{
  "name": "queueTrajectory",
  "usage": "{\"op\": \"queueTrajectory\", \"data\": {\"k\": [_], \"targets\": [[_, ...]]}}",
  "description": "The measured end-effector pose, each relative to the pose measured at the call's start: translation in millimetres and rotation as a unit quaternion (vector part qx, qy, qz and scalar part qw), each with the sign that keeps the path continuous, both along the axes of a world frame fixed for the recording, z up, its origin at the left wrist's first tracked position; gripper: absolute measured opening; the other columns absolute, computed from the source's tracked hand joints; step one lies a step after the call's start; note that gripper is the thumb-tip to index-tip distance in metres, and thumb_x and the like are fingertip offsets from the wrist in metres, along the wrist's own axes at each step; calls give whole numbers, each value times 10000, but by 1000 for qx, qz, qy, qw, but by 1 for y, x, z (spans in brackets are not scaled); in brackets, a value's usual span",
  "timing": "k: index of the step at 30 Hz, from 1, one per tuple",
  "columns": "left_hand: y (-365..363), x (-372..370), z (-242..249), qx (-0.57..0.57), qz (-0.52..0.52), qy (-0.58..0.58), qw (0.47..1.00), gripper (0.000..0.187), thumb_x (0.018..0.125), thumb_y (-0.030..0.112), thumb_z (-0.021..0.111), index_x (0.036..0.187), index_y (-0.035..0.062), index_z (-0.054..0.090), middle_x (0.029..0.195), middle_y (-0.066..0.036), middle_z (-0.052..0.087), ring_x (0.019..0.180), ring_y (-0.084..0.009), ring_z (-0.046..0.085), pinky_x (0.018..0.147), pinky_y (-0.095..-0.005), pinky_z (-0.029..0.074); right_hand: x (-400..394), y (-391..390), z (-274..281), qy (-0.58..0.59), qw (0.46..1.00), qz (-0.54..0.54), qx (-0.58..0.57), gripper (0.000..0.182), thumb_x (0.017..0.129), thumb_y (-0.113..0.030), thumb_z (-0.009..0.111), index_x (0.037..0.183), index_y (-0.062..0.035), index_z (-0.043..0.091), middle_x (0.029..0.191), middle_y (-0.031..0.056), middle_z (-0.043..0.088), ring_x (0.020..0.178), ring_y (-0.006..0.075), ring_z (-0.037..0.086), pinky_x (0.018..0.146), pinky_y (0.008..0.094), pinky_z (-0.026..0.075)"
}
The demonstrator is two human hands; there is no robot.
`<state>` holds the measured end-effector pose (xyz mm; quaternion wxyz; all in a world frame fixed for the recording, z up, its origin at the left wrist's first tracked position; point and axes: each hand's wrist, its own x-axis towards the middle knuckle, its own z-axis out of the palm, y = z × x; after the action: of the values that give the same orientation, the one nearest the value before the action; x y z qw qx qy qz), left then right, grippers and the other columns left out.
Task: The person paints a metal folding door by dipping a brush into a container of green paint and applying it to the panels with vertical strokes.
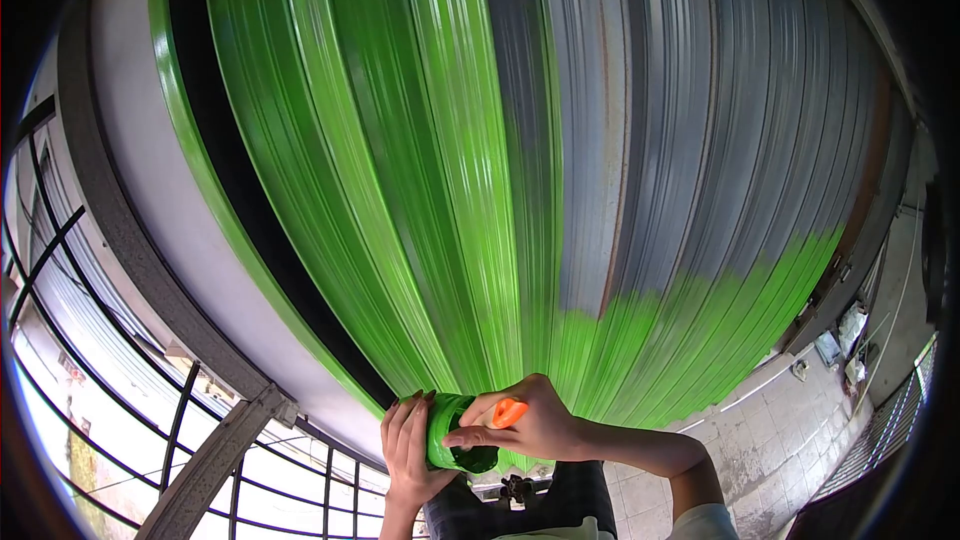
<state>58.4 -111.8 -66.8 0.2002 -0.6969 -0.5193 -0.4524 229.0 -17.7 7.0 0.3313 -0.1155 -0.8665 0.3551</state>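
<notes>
My left hand point(405, 450) is wrapped round the side of a green-coated paint can point(438, 432), tilted so its mouth and the dark green paint inside show. My right hand point(540, 422) is closed on a paintbrush, whose orange handle point(509, 412) sticks out past the fingers. The right fingers are at the can's mouth; the bristles are hidden. Just beyond both hands rises a ribbed metal shutter point(450, 140), glossy green on the left and along its lower right. Its upper right part point(670, 120) is bare grey.
At left, a metal post point(200, 470) and black grille bars point(180, 425) stand close by. A pale wall strip point(140, 110) borders the shutter. Tiled floor point(745, 455) lies at lower right, with small white bags or scraps point(852, 325) beside the shutter's right edge.
</notes>
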Motion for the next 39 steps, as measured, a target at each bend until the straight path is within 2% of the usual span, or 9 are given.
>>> {"op": "queueTrajectory", "data": {"k": [7, 13, 17, 20, 21, 26, 27, 30, 39], "targets": [[0, 0, -2, 0, 12, -1, 1000, 838, 526, 178, 740, 1257, -58, 404, 1181, -201, 536, 1092, -384, 514, 930, -518, 361, -1, 0, -7, 3, 999, -20, 48, 323, 748, -376, 718, 745, -56, 681, 621, 31, 654, 542, 108, 623, 502, 213, 483], [0, 1, -4, -5, 13, -49, 999, 910, 505, 227, 796, 1261, -75, 390, 1179, -215, 532, 1088, -381, 513, 932, -487, 371, 5, -3, 1, 117, 989, 23, -87, 265, 858, -301, 628, 791, -45, 633, 582, 15, 631, 485, 106, 595, 463, 224, 438], [2, 1, -11, -41, -2, -143, 989, 980, 470, 236, 839, 1271, -82, 374, 1181, -219, 527, 1074, -385, 508, 933, -456, 378, 28, 8, 19, -27, 988, 66, -138, 318, 873, -317, 607, 1044, -51, 579, 620, 42, 643, 581, 114, 651, 494, 220, 462], [8, 1, -17, -59, -4, -126, 990, 995, 471, 250, 851, 1276, -80, 368, 1184, -217, 522, 1062, -381, 507, 922, -447, 383, 37, 18, 19, -82, 984, 94, -123, 387, 844, -364, 629, 1067, -51, 585, 604, 45, 630, 578, 122, 650, 502, 229, 472], [10, 4, -16, -62, 4, -100, 993, 997, 472, 255, 853, 1276, -79, 367, 1182, -216, 523, 1060, -381, 507, 919, -447, 384, 40, 22, 19, -127, 978, 87, -143, 388, 834, -287, 650, 1114, -27, 585, 748, 70, 673, 589, 123, 645, 545, 218, 512], [24, 21, -15, -73, 14, -131, 989, 1025, 484, 156, 874, 1322, -49, 319, 1170, -208, 521, 1035, -349, 536, 899, -412, 422, 45, 24, 16, -23, 956, 108, -273, 289, 853, -252, 636, 1028, -21, 632, 684, 52, 631, 557, 92, 605, 496, 211, 488], [28, 21, -19, -54, 30, -138, 989, 980, 482, 275, 861, 1265, -71, 384, 1152, -196, 547, 1033, -361, 531, 889, -436, 397, 44, 23, 12, 11, 953, 103, -284, 274, 857, -252, 632, 1003, -20, 644, 645, 43, 612, 544, 78, 590, 477, 207, 475], [28, 27, -13, -53, 44, -119, 990, 1005, 479, 153, 868, 1303, -63, 335, 1160, -208, 523, 1024, -360, 536, 906, -422, 412, 50, 23, 2, 36, 958, 66, -276, 276, 860, -271, 634, 949, -11, 653, 628, 33, 601, 530, 62, 563, 456, 194, 444], [35, 38, -11, -30, 121, -80, 989, 975, 482, 257, 839, 1278, -65, 377, 1189, -184, 521, 1111, -352, 483, 951, -451, 338, 48, 21, -10, 146, 911, -62, -380, 262, 880, -260, 605, 827, -7, 647, 527, 9, 532, 433, 47, 480, 382, 191, 359]]}}
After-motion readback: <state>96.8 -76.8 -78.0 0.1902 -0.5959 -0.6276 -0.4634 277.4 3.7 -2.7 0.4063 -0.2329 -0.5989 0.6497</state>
